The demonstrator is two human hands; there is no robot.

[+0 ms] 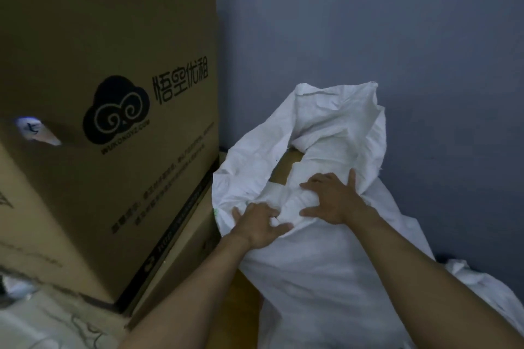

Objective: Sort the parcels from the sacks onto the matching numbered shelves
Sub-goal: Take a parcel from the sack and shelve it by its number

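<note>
A white woven sack [320,272] leans against the blue-grey wall, its mouth open and its rim folded down. Inside the opening shows the brown cardboard of a parcel [285,168]; the rest of it is hidden by the fabric. My left hand [259,225] grips the near left part of the folded rim, fingers curled into the cloth. My right hand [333,198] lies on the bunched rim just to the right, fingers spread and fairly straight, pressing the fabric down.
A tall brown carton [107,110] with a black cloud logo stands close on the left, on top of another flat carton [181,261]. More white sacking lies at the bottom left [34,317] and at the right [470,278]. The wall [368,22] closes the back.
</note>
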